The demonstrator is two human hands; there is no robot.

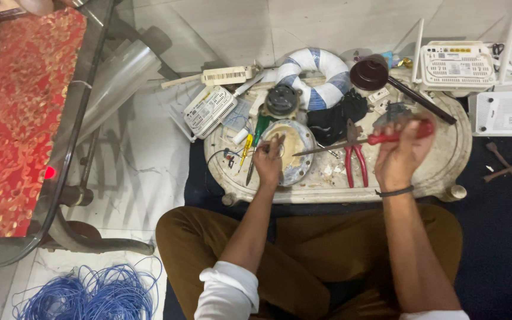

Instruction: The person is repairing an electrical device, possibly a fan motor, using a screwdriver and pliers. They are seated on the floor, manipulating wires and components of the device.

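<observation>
Centre frame: left hand (268,159) grips the rim of a round cream-coloured disc (290,151) on the low oval table (445,172). Right hand (399,155), clenched, holds a red-handled screwdriver (362,141), its tip apparently touching the disc. Red pliers (355,159) lie between.

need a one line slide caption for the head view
Seated person's left hand steadies a round metal disc while the right hand holds a red-handled screwdriver over a cluttered low table.

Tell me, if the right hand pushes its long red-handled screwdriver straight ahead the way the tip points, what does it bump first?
Probably the round metal disc. The right hand aims the red-handled screwdriver leftward, and its tip already sits at the disc's rim, right beside the left hand holding the disc. Depth is hard to judge from above.
</observation>
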